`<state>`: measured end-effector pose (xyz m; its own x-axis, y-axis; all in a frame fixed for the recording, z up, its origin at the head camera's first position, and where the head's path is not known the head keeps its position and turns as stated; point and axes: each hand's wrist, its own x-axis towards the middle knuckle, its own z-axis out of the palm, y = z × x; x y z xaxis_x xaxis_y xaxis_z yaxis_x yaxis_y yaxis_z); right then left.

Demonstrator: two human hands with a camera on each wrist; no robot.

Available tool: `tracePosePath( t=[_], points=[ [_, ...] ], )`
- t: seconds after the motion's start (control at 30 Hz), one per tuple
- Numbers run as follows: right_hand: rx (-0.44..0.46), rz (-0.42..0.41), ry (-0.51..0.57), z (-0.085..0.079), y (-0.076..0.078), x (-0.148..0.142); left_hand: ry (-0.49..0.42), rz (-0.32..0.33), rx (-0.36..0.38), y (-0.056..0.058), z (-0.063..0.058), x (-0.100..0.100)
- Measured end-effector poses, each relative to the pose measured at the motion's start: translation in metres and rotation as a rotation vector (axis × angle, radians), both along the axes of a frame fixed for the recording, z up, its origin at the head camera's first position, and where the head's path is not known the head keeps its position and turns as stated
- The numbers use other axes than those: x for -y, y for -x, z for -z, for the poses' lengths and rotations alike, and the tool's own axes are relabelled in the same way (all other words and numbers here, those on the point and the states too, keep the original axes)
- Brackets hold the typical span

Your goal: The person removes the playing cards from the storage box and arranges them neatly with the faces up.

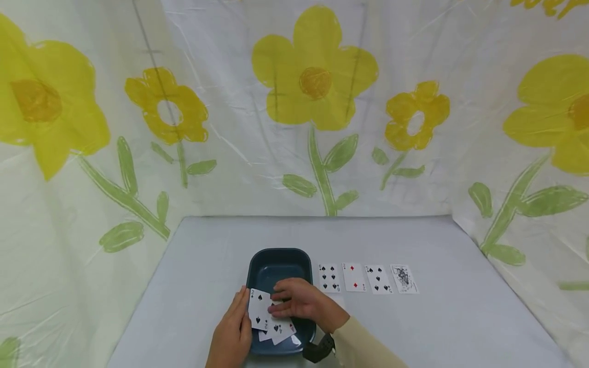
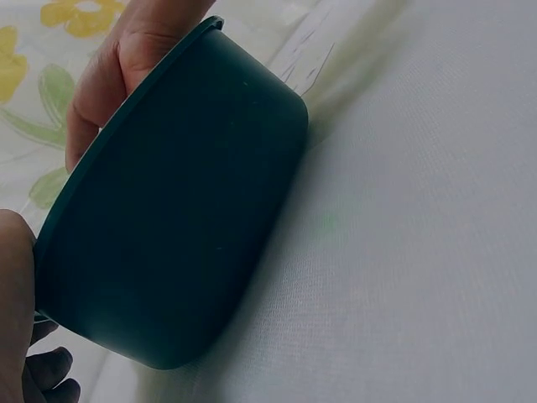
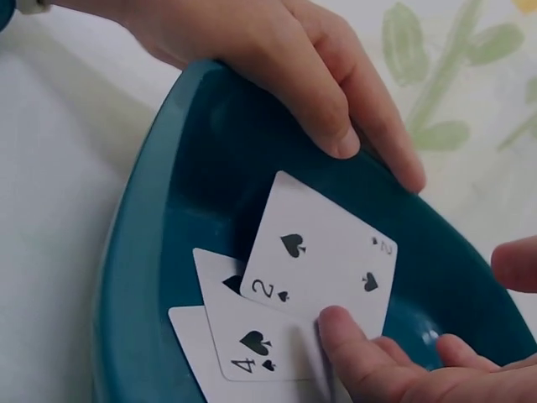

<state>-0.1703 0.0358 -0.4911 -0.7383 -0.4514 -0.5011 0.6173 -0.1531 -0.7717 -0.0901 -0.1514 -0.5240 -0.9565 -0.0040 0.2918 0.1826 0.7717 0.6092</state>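
Inside the tub (image 1: 271, 266), just right of the left hand (image 1: 233, 329): 2 of spades (image 1: 257, 306), long axis near to far.
Left hand rests nearly straight fingers on the tub; right hand (image 1: 304, 305), fingers spread, reaches the card's right edge, gripping nothing visibly. Farther right, 4 cards (image 1: 354, 277) line the tabletop (image 1: 207, 255).

A wrinkled, glossy white sheet curtain (image 1: 230, 189), printed with large yellow flowers (image 1: 315, 71) and slender green leaves (image 1: 341, 153), hung behind and on both sides of a pale grey, finely textured tabletop (image 1: 198, 276).
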Motion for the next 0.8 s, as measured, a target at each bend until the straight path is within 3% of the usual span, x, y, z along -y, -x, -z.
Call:
tracePosePath(
  t=[0.8],
  points=[
    [0.009,-0.04,0.076,0.006,-0.006,0.013,-0.022,0.012,0.116,0.002,-0.01,-0.002]
  ],
)
